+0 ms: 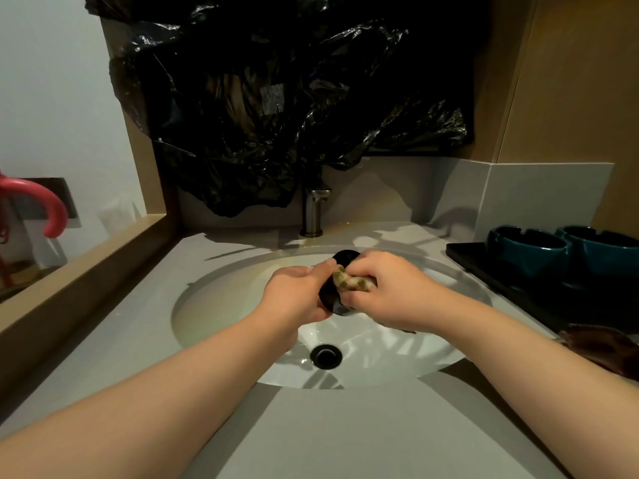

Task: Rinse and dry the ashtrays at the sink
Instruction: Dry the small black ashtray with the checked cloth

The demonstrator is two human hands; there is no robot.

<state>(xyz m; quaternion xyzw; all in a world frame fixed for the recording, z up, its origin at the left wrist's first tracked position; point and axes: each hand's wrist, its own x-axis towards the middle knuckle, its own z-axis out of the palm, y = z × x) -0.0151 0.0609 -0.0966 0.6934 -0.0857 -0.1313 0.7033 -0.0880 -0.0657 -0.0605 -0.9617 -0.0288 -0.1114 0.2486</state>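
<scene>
Seen from the head camera, both hands meet above the white sink, toward its back rim. The left hand grips a dark ashtray tilted on edge. The right hand clutches a bunched rag pressed into it. The faucet stands just behind, under a hanging black bag. Two teal ashtrays sit on a black tray at the counter's right edge, well apart from the hands. The drain lies below, nearer the front rim.

glossy white ceramic sink, brushed metal faucet, crinkled shiny black plastic bag, matt grey countertop
</scene>
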